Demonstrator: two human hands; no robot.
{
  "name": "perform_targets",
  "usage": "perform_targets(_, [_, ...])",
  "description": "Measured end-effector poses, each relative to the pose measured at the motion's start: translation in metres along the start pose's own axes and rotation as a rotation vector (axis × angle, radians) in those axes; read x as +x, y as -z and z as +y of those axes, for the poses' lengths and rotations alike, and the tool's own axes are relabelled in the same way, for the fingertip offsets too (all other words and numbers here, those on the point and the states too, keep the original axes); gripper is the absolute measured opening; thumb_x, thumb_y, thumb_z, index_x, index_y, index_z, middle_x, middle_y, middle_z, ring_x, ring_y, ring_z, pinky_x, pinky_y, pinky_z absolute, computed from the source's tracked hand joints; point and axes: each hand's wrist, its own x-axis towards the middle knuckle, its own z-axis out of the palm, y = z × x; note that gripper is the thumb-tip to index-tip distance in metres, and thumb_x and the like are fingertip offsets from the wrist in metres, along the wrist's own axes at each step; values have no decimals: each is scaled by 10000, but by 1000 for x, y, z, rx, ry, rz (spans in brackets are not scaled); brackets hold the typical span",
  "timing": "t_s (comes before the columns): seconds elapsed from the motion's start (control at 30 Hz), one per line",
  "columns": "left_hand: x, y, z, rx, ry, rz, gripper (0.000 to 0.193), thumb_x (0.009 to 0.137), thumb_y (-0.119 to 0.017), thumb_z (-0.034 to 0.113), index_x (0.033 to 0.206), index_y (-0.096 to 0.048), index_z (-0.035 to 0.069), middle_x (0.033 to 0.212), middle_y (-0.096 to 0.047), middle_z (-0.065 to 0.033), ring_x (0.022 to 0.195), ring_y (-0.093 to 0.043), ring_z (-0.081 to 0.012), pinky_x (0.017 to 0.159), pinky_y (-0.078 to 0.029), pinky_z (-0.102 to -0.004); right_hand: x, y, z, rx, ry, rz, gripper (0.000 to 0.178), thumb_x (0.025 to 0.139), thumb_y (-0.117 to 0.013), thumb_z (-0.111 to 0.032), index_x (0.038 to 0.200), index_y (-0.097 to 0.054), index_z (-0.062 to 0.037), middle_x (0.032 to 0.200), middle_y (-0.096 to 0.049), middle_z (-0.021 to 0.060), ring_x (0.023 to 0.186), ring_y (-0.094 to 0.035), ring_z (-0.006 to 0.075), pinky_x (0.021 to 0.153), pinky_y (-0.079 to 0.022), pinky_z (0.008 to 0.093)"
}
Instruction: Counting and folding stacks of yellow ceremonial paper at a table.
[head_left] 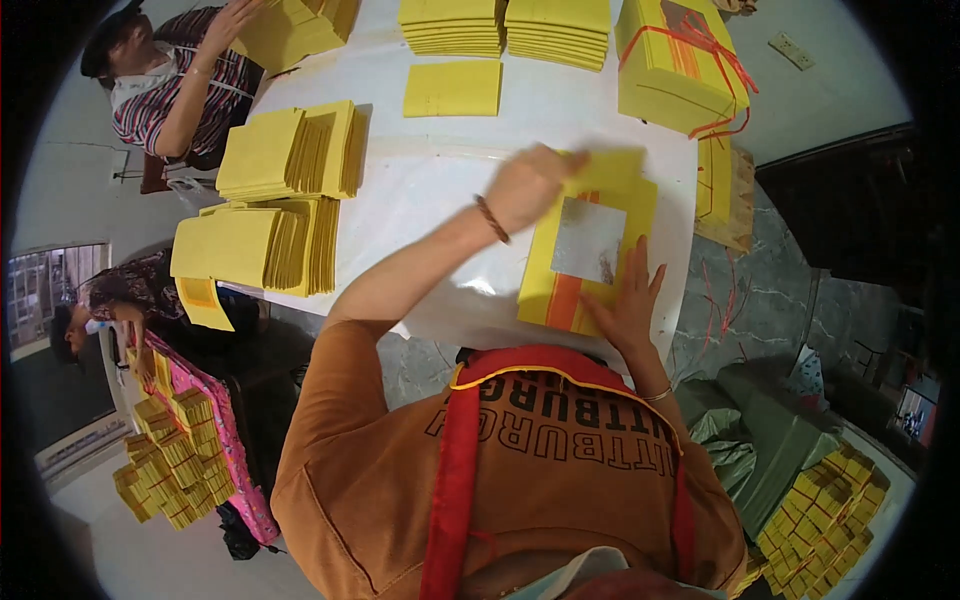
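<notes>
In front of me on the white table lies a yellow paper packet (538, 285) with an orange band and a pale silvery square sheet (588, 238) on top. Beyond it, a yellow paper flap (615, 168) is raised and smeared by motion. My left hand (525, 188) is closed at the flap's left edge and seems to pinch it; the fingertips are blurred. My right hand (633, 298) rests with spread fingers on the packet's near right side, holding nothing.
Folded yellow paper stacks (270, 245) stand at the table's left, with more stacks (555, 30) at the far side. A bundle tied with red string (685, 70) sits far right. Two other people are on the left. Yellow bundles (820, 520) are piled low right.
</notes>
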Motion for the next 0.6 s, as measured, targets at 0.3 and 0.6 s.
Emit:
perform_targets(0.3, [-9, 46, -181, 662, 57, -4, 506, 733, -540, 32, 1215, -520, 183, 1196, -558, -14, 1078, -510, -217, 887, -364, -405, 0, -2, 0, -160, -151, -423, 712, 751, -662, -458, 1332, -414, -131, 1468, -227, 135, 1357, -194, 329, 1026, -94, 629])
perform_targets(0.6, [-28, 13, -222, 645, 193, -308, 507, 810, -513, 96, 1293, -434, 230, 1309, -460, -14, 1170, -440, -237, 933, -346, -428, 1, -6, 4, -42, -149, -361, 695, 722, -709, -403, 1301, -452, -117, 1456, -253, 144, 1339, -206, 378, 1025, -194, 587])
